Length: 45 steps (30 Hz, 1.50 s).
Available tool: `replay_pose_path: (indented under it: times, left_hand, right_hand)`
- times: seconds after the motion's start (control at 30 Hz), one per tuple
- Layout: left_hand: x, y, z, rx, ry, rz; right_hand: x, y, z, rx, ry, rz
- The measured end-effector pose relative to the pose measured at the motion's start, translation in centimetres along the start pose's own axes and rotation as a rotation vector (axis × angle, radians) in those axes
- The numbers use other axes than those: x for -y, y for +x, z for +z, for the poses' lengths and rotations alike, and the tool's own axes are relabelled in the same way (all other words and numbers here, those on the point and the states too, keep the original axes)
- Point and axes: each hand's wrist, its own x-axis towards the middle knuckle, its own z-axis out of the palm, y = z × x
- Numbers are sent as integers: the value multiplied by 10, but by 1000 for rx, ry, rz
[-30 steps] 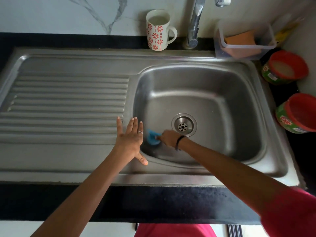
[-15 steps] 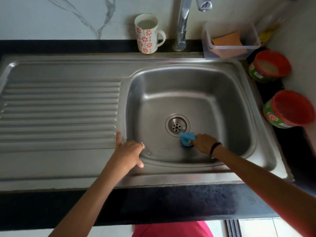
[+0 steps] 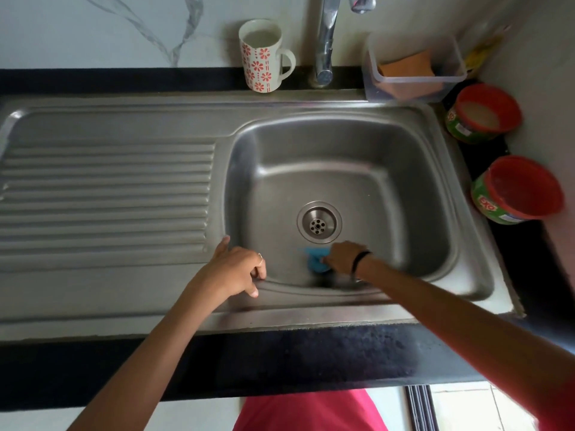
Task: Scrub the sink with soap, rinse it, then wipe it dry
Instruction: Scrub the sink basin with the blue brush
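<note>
Right hand (image 3: pixel 342 258) grips a small blue scrubber (image 3: pixel 317 259), fingers curled round it, pressing it onto the floor of the steel sink (image 3: pixel 389 188) just below the round drain (image 3: pixel 319 223), near the basin's front wall — the scrubber and fingers are blurred. A black band sits on that wrist. Left hand (image 3: pixel 233 269) rests on the sink's rim at the basin's lower-left corner, its fingers loosely bent over the edge and holding nothing, a ring on one finger.

Left of the basin, the ribbed drainboard (image 3: pixel 105 197) fills the left half of the frame. At the top centre the chrome tap (image 3: pixel 326 38) rises behind the basin, with a white mug with red flowers (image 3: pixel 263 56) just to its left on the back ledge. In the upper right a clear plastic box (image 3: pixel 413 68) holds an orange sponge (image 3: pixel 404 68). Along the right edge two red-rimmed green tubs (image 3: pixel 483 113) stand on the black counter (image 3: pixel 311 362), one above the other in the frame — the upper one holds a pale paste.
</note>
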Motion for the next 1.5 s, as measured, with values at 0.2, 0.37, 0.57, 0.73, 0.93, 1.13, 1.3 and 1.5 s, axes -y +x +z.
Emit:
replay_pose_path:
  times: [0.2,0.37,0.57,0.73,0.93,1.13,1.3,1.5]
  left_hand:
    - [0,4,2,-20,-246,56]
    - [-24,8,7,-82,-247,96]
    - [-32,7,12,-127,-204,67]
    - [-32,5,14,-143,-221,56]
    - [-35,7,11,-83,-200,77]
    - [-41,14,1,46,-255,100]
    - [-44,19,0,88,-316,115]
    - [-58,25,10,44,-389,138]
  right_hand:
    - [-73,-7,-5,-74,57,314]
    - [6,-8,-8,-68,193,68]
    - [21,-2,-9,-70,220,62]
    - [-51,-25,-29,-87,212,278]
    - [-15,-21,-6,81,280,178]
    - [4,-17,-1,77,168,83]
    - [-70,-28,-23,20,129,281]
    - [-33,-13,-8,168,248,118]
